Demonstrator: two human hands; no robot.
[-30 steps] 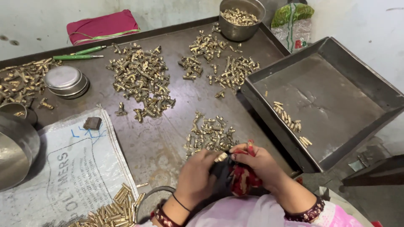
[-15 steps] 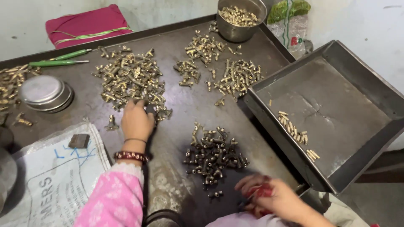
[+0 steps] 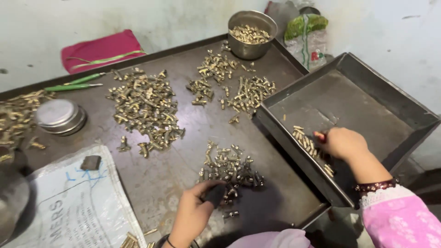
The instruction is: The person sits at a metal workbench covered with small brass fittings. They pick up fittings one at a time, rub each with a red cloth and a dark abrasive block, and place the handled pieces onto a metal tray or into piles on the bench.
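My left hand point(image 3: 195, 213) is at the near edge of the dark metal table point(image 3: 151, 183). Its fingers are curled around a small dark piece point(image 3: 215, 194) at the edge of a heap of small brass fittings point(image 3: 228, 166). My right hand point(image 3: 342, 143) reaches into the grey metal tray point(image 3: 367, 105) on the right. It is curled, with a red-tipped finger touching a short row of brass pieces point(image 3: 304, 138) along the tray's near wall. What it holds is hidden.
More brass fittings lie in a large heap point(image 3: 144, 108) and smaller heaps point(image 3: 250, 92). A steel bowl of fittings point(image 3: 251, 34) stands at the back. Round tins point(image 3: 59, 117), green tools point(image 3: 73, 83), a pink cloth point(image 3: 98, 49) and a printed sack point(image 3: 59, 206) are on the left.
My left hand has come back from the large heap to the near heap. My right hand has moved from the near edge up into the tray.
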